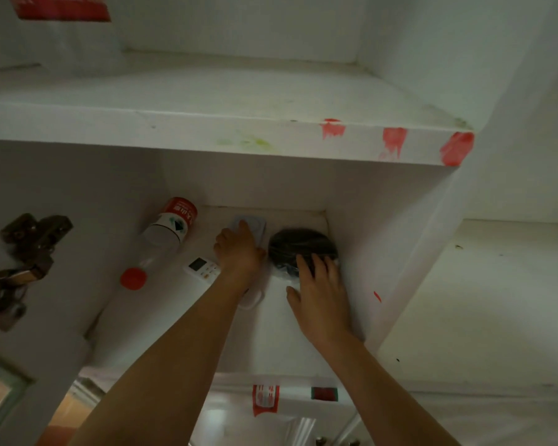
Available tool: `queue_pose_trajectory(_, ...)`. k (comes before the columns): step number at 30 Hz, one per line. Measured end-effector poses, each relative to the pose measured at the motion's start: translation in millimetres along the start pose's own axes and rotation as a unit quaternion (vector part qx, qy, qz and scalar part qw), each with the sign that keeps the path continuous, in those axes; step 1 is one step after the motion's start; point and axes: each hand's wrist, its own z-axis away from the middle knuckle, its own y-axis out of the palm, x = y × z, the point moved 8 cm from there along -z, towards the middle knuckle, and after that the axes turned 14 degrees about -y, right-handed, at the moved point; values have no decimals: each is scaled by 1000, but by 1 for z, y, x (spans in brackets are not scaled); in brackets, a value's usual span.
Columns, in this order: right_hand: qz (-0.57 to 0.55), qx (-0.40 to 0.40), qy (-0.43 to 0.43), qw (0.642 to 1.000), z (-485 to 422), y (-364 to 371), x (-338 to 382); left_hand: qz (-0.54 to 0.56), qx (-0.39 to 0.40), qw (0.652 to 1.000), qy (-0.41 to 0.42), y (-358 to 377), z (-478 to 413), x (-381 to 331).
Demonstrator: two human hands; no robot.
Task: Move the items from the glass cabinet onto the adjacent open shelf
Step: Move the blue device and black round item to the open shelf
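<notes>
Both my arms reach into a white cabinet compartment (303, 342). My left hand (239, 249) lies over a small pale-blue square object (255, 225) at the back, fingers on top of it. My right hand (319, 284) rests with spread fingers on a dark round bundle in clear plastic (300, 244) by the right wall. A clear plastic bottle with a red cap (161, 239) lies tilted against the left wall. A white remote control (202, 268) sits beside my left wrist. A white cable loop (252, 299) shows under my left forearm.
A thick white shelf board (207, 123) with red paint smears spans above the compartment. A metal door hinge (16, 262) is fixed on the left wall. To the right lies a lower white open shelf surface (480, 317). Red stickers mark the front edge below.
</notes>
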Motion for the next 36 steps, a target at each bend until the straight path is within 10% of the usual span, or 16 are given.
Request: queue_pose_trajectory(36,65,110,-13,992,30,5,25,201,-144,967,60,-59,84,36)
